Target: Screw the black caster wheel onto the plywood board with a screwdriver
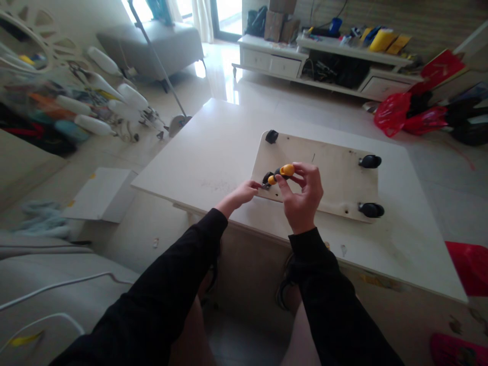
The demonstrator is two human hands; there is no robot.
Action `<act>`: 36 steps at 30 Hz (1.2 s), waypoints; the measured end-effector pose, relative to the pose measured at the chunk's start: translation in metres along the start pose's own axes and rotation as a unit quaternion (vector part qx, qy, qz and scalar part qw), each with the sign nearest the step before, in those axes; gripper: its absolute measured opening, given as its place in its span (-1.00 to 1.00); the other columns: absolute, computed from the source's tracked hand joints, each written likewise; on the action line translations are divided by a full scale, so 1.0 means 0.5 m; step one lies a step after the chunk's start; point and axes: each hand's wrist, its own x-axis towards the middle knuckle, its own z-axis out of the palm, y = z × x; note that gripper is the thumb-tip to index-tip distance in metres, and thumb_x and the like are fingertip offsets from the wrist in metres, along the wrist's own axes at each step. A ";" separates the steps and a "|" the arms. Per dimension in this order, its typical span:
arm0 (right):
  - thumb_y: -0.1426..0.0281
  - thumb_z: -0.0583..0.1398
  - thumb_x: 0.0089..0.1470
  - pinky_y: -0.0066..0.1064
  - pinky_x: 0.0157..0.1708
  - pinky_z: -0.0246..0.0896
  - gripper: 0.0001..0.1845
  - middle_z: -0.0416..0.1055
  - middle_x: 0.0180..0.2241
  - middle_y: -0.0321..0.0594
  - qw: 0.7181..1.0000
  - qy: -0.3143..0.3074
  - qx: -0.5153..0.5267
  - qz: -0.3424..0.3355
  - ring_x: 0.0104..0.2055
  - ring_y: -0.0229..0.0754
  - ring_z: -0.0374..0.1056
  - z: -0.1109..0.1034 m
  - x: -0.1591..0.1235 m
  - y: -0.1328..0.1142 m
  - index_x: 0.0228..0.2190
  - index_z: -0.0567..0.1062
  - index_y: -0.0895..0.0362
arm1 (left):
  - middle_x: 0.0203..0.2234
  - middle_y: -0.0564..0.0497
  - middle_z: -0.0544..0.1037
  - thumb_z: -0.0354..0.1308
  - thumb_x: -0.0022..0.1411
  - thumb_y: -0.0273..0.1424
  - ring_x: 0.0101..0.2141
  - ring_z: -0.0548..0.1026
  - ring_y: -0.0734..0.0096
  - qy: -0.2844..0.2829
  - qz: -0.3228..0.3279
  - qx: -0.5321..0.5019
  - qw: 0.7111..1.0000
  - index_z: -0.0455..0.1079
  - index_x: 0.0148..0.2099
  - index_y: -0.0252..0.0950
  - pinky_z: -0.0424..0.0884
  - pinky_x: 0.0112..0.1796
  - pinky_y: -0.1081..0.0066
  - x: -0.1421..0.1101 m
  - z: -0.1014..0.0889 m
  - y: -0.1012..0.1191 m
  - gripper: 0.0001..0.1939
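A flat wooden board (328, 175) lies on the white table with black caster wheels at its corners. My right hand (304, 195) grips a yellow and black screwdriver (286, 171), which slants down to the left. Its tip points at the near left caster (267, 178), partly hidden behind the tool. My left hand (245, 192) reaches to that same corner, fingertips pressed close to the screwdriver's tip; whatever they pinch is too small to make out. The far left caster (271, 136), far right caster (370, 161) and near right caster (371, 210) stand wheel-up.
The white table (190, 152) carries some dark crumbs left of the board. A white box (101, 195) sits on the floor at left. Behind the table runs a low cabinet (274, 63) loaded with items. Red plastic bags (392, 113) lie at the right.
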 end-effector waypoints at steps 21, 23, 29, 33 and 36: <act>0.36 0.36 0.15 -0.21 -0.17 0.67 -0.64 0.43 -0.05 -0.21 0.999 0.023 -0.017 0.024 -0.03 -0.14 0.48 0.008 -0.005 0.004 -0.02 0.49 -0.06 | -0.03 -0.24 0.62 0.12 0.11 -0.64 -0.06 0.55 0.22 0.028 -0.004 0.008 1.000 0.52 -0.03 -0.39 0.45 0.03 0.27 0.002 0.019 0.002 -0.64; 0.42 0.29 0.18 -0.17 -0.12 0.67 -0.60 0.46 -0.01 -0.20 0.999 0.021 -0.005 0.026 0.00 -0.12 0.51 0.008 -0.007 0.005 0.05 0.45 -0.07 | -0.02 -0.26 0.62 0.12 0.11 -0.64 -0.05 0.55 0.20 0.033 -0.003 0.011 0.999 0.52 -0.02 -0.41 0.45 0.03 0.25 0.000 0.018 0.004 -0.63; 0.41 0.30 0.19 -0.25 -0.20 0.64 -0.66 0.44 -0.05 -0.21 1.000 0.003 -0.026 0.006 -0.01 -0.13 0.48 0.005 -0.007 0.000 0.00 0.48 -0.06 | -0.03 -0.26 0.64 0.15 0.07 -0.64 -0.05 0.57 0.17 0.039 0.003 0.004 0.999 0.55 -0.03 -0.41 0.46 0.04 0.24 -0.001 0.019 0.005 -0.60; 0.38 0.35 0.17 -0.23 -0.20 0.65 -0.64 0.47 -0.06 -0.23 1.000 0.019 -0.004 0.024 -0.03 -0.13 0.51 0.006 -0.009 0.003 -0.01 0.48 -0.06 | -0.05 -0.25 0.65 0.16 0.08 -0.65 -0.07 0.58 0.18 0.039 0.000 0.001 0.999 0.55 -0.04 -0.41 0.47 0.02 0.25 0.001 0.020 0.003 -0.62; 0.45 0.24 0.21 -0.13 -0.08 0.66 -0.60 0.52 0.04 -0.16 1.000 0.001 0.008 0.020 0.06 -0.07 0.53 0.007 -0.010 0.004 0.07 0.44 -0.05 | -0.08 -0.22 0.66 0.16 0.08 -0.65 -0.08 0.58 0.20 0.038 -0.002 -0.002 0.999 0.56 -0.04 -0.40 0.47 0.00 0.26 0.002 0.020 0.003 -0.62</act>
